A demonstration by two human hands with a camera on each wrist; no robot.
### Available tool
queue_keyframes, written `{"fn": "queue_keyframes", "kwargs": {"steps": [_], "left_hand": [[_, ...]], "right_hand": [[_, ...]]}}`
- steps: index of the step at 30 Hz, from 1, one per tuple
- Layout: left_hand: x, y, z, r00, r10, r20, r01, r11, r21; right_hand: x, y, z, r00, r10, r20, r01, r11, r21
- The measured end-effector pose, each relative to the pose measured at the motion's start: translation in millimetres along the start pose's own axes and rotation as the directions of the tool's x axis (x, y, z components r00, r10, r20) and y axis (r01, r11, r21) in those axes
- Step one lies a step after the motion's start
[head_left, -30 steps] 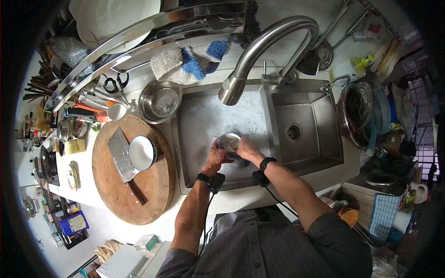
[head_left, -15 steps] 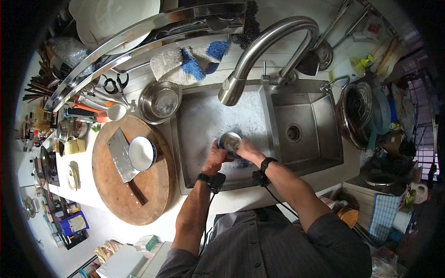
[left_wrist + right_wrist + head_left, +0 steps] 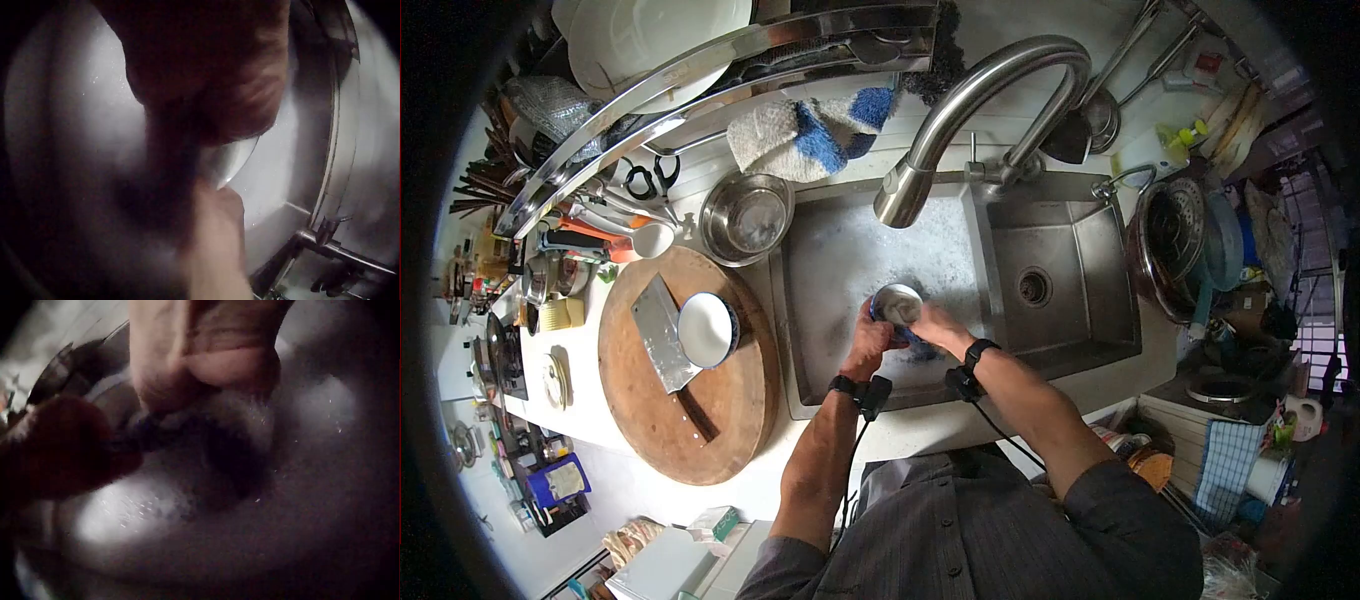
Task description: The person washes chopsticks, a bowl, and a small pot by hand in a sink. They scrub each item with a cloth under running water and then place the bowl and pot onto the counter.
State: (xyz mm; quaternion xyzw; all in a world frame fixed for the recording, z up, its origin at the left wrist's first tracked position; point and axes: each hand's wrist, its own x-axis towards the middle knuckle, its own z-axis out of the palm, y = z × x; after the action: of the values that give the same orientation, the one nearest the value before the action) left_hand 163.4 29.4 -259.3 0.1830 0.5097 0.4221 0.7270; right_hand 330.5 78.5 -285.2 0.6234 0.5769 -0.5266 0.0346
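A small blue-rimmed bowl (image 3: 897,303) is held over the soapy water of the left sink basin (image 3: 830,240). My left hand (image 3: 867,341) grips its left side, thumb and fingers round the wall. My right hand (image 3: 938,328) has its fingers at the bowl's right edge and inside it, on a pale cloth-like thing; the fingertips are hidden. In the left wrist view, the bowl's pale rim (image 3: 234,161) shows between the left hand (image 3: 209,75) and the right hand (image 3: 215,240). The right wrist view is dark and blurred, with the right hand (image 3: 203,356) above the water.
A steel faucet (image 3: 910,185) arches over the basin. Left of the sink, a round chopping board (image 3: 635,400) bears a cleaver (image 3: 662,335) and a white bowl (image 3: 707,330). A steel bowl (image 3: 745,220) stands behind the board. The right basin (image 3: 1060,270) has a drain.
The bowl in my left hand has tilted slightly, its inside facing up more. My right hand has shifted a little at its edge. The rest of the counter looks the same.
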Motion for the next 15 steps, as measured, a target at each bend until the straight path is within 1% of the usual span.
{"fn": "queue_keyframes", "kwargs": {"steps": [1,2,3,4,5,6,7,8,9,10,12,13,15], "left_hand": [[5,-8,-9,1.0,0.0,0.0,0.0,1.0,0.001],[18,-29,-26,0.985,0.108,0.133,-0.122,0.987,0.101],[25,-40,-38,0.941,0.198,0.273,-0.253,0.95,0.182],[23,-37,-44,0.942,0.197,0.27,-0.251,0.95,0.183],[18,-30,-47,0.936,0.123,0.33,-0.2,0.957,0.21],[15,-24,-49,0.922,0.05,0.385,-0.152,0.959,0.239],[9,-21,-48,0.923,0.047,0.382,-0.148,0.96,0.239],[-1,-11,-41,0.947,-0.008,0.322,-0.017,0.997,0.075],[-4,-6,-38,0.96,-0.071,0.27,0.102,0.99,-0.101],[-3,-3,-38,0.961,-0.069,0.268,0.1,0.989,-0.104],[0,0,-42,0.971,-0.154,0.182,0.162,0.986,-0.029],[2,1,-44,0.971,-0.155,0.18,0.163,0.986,-0.028],[2,6,-41,0.965,-0.253,0.074,0.25,0.967,0.045]], "right_hand": [[0,2,0,0.987,-0.12,-0.103,0.102,0.981,-0.164],[2,6,0,0.95,-0.252,-0.183,0.182,0.925,-0.333],[1,6,-3,0.95,-0.253,-0.182,0.183,0.926,-0.331],[-1,3,-9,0.913,-0.356,-0.201,0.245,0.87,-0.429],[-3,-1,-15,0.864,-0.458,-0.208,0.297,0.798,-0.524],[-6,-4,-19,0.843,-0.511,-0.169,0.353,0.762,-0.544],[-7,-9,-20,0.844,-0.51,-0.166,0.354,0.762,-0.542],[-7,-11,-20,0.845,-0.494,-0.207,0.335,0.789,-0.516],[-5,-13,-21,0.842,-0.48,-0.247,0.318,0.811,-0.491],[-5,-14,-22,0.842,-0.481,-0.244,0.32,0.809,-0.493],[0,-13,-22,0.863,-0.363,-0.351,0.213,0.892,-0.398],[2,-11,-24,0.864,-0.362,-0.35,0.214,0.893,-0.396],[18,8,-26,0.861,-0.233,-0.453,0.05,0.924,-0.38]]}}
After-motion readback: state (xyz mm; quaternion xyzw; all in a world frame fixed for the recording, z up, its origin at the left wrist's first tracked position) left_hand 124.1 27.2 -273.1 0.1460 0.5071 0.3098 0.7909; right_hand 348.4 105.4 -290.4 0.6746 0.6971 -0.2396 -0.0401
